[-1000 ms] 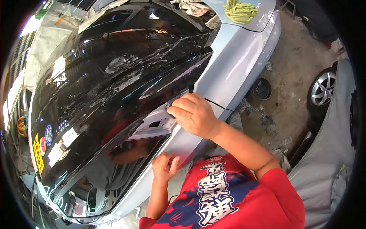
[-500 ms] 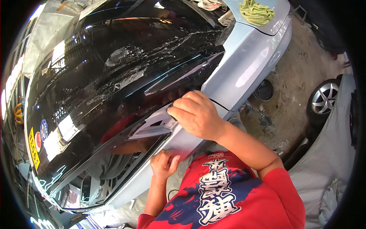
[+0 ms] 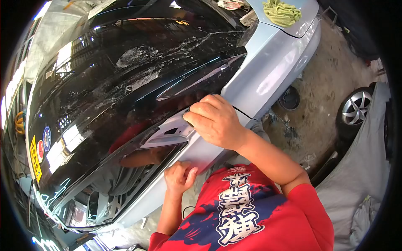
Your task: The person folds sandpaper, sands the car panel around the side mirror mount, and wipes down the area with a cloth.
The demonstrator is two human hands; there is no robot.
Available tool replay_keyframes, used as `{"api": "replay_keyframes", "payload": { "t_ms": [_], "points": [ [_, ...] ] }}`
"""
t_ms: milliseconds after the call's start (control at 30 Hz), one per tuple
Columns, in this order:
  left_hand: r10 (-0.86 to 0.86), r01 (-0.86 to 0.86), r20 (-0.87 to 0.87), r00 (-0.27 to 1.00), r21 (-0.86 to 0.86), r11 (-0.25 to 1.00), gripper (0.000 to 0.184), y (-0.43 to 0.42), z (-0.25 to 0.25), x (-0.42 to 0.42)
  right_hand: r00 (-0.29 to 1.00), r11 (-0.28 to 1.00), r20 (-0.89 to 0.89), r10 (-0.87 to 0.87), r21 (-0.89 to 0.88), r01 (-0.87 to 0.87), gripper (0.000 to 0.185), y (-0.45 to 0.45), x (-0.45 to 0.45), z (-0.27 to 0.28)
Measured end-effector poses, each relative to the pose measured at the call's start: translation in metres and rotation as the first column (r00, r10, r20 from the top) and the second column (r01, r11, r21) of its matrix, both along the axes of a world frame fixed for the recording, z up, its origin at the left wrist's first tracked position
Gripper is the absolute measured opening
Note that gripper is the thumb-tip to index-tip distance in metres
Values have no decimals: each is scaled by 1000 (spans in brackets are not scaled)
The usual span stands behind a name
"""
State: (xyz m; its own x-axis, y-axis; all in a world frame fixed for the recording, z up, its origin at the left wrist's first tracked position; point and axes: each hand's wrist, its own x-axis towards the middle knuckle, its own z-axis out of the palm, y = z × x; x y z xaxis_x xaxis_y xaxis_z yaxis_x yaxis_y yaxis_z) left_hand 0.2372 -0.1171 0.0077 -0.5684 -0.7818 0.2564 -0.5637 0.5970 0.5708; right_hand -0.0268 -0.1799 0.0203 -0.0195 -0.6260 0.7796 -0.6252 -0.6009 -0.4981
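Observation:
My right hand [image 3: 213, 120] is closed at the front corner of the silver car door [image 3: 205, 152], fingers bent and pressed together. A small dark bit shows at its fingertips; what it grips is mostly hidden. Right beside those fingers lies a bare triangular panel [image 3: 169, 133] with a dark opening, ahead of the door window [image 3: 146, 161]. Lower down, my left hand [image 3: 179, 175] rests curled against the door's outer side, thumb bent, nothing visible in it. The silver fender [image 3: 261, 79] runs forward from the door.
The dark windshield [image 3: 104, 83] carries whitish smears and stickers [image 3: 47, 139]. A green cloth [image 3: 281, 12] lies on the hood. Over the floor to the right are a round black container [image 3: 289, 98], a wheel [image 3: 356, 108] and a grey cover [image 3: 360, 167].
Both hands stay at almost the same places on the door. My right hand has shifted very slightly, and the view has moved a little.

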Motion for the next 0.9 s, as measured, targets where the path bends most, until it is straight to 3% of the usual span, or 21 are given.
{"api": "replay_keyframes", "payload": {
  "t_ms": [500,767,900],
  "points": [
    [5,-5,-1,1000,-29,1000,23,-1,-5,1,999,997,37,-29,67,26,26,7,1,2],
    [-1,2,20,1000,-50,999,22,-2,-2,-2,987,988,126,105,103,-118,27,50,19,7],
    [-1,3,16,1000,-68,998,21,-2,-5,-1,989,989,91,113,89,-121,13,40,29,10]
  ]
}}
